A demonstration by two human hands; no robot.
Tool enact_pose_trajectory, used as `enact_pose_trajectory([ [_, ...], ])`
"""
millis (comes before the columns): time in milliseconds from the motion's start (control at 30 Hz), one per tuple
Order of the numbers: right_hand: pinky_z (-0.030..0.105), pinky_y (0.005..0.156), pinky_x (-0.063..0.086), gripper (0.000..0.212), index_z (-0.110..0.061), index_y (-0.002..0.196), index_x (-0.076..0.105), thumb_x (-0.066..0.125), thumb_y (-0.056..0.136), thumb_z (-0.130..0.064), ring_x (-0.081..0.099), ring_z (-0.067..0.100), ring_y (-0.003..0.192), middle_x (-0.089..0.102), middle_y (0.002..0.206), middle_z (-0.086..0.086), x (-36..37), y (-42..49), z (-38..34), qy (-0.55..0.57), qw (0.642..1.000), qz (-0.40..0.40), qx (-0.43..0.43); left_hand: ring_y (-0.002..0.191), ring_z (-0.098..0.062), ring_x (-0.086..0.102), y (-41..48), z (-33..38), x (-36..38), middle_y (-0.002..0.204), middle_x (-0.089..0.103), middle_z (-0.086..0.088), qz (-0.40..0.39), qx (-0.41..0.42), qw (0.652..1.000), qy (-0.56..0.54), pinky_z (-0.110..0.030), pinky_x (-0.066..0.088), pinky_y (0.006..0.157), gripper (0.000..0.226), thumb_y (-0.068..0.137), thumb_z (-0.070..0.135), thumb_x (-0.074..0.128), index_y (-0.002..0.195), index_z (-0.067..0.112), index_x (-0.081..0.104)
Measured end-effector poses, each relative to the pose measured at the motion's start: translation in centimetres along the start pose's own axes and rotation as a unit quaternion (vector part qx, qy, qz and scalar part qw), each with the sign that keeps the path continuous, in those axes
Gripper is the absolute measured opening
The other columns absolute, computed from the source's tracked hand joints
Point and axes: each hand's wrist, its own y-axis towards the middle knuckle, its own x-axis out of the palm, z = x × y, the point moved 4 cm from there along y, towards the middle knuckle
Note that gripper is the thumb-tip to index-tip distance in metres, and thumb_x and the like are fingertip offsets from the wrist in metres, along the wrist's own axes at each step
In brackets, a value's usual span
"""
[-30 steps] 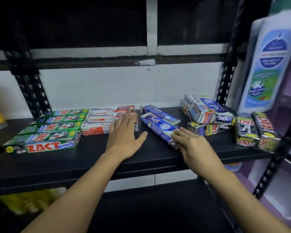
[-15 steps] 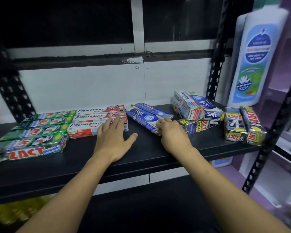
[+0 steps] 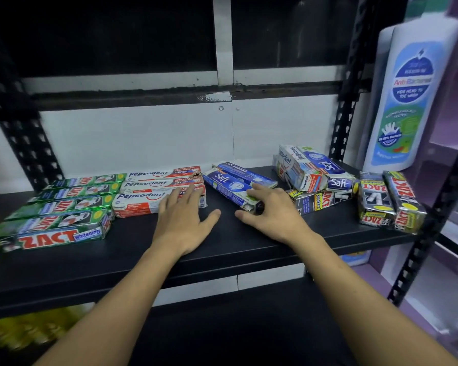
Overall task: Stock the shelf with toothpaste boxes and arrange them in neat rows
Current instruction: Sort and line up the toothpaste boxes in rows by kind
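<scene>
Head view, entry: I log the front Safi box [image 3: 228,187] mid-way along the shelf [image 3: 143,249], long axis slanted, near end pointing front-right. Right hand [image 3: 273,210] curls its fingers over that end. Left hand [image 3: 181,223] lies flat, fingers straight, on the Pepsodent boxes [image 3: 143,196].

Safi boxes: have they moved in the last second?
Yes: the Safi boxes have slid left toward the Pepsodent row, far ends now nearly touching it; the right hand curls over the front one.
</scene>
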Motion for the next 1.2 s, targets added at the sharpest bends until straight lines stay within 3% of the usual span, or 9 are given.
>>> enact_pose_trajectory([
  [200,0.032,0.115,0.031,0.054,-0.020,0.135,0.058,0.071,0.085,-0.035,0.043,0.019,0.137,0.045,0.150,-0.002,-0.1,0.5,0.4,0.034,0.999,0.033,0.005,0.151,-0.020,0.009,0.0,-0.1,0.0,0.163,0.021,0.007,0.002,0.003,1.000,-0.003,-0.042,0.006,0.123,0.075,0.092,0.069,0.033,0.154,0.027,0.027],
  [367,0.030,0.115,0.029,0.053,-0.017,0.133,0.060,0.073,0.085,-0.036,0.045,0.019,0.135,0.052,0.145,0.000,-0.3,0.3,0.5,0.050,0.998,0.044,0.007,0.151,-0.021,0.011,0.0,0.0,0.0,0.163,0.022,0.006,0.005,0.007,1.000,-0.002,-0.042,0.006,0.122,0.075,0.092,0.069,0.034,0.153,0.026,0.029],
  [533,0.020,0.111,0.023,0.048,-0.017,0.133,0.061,0.067,0.090,-0.037,0.044,0.018,0.135,0.052,0.144,0.001,-0.6,0.0,0.2,0.056,0.997,0.050,0.011,0.151,-0.022,0.010,-0.1,0.0,0.0,0.163,0.021,0.005,0.002,0.008,1.000,0.001,-0.042,0.005,0.122,0.075,0.092,0.069,0.033,0.153,0.026,0.028],
  [800,0.017,0.097,0.034,0.056,-0.023,0.139,0.053,0.071,0.087,-0.029,0.053,0.021,0.123,0.058,0.135,0.002,-0.4,0.8,0.0,0.102,0.989,0.031,0.105,0.151,-0.023,0.010,-0.2,0.1,-0.1,0.164,0.020,0.005,-0.005,0.007,1.000,0.003,-0.042,0.005,0.122,0.075,0.092,0.069,0.033,0.153,0.025,0.029],
  [1000,0.020,0.096,0.041,0.057,-0.021,0.131,0.059,0.079,0.078,-0.016,0.057,0.015,0.116,0.062,0.130,-0.002,0.0,1.5,0.2,0.188,0.969,0.068,0.144,0.151,-0.023,0.010,-0.3,0.2,-0.3,0.164,0.020,0.004,-0.007,0.008,1.000,0.003,-0.043,0.006,0.121,0.075,0.093,0.069,0.034,0.153,0.025,0.029],
  [1200,0.026,0.103,0.043,0.054,-0.021,0.131,0.060,0.078,0.080,-0.021,0.057,0.016,0.118,0.063,0.129,-0.001,0.3,1.5,0.3,0.186,0.969,0.082,0.137,0.151,-0.024,0.011,-0.4,0.2,-0.4,0.163,0.021,0.003,-0.006,0.011,1.000,-0.001,-0.044,0.006,0.121,0.075,0.093,0.069,0.034,0.153,0.026,0.029],
])
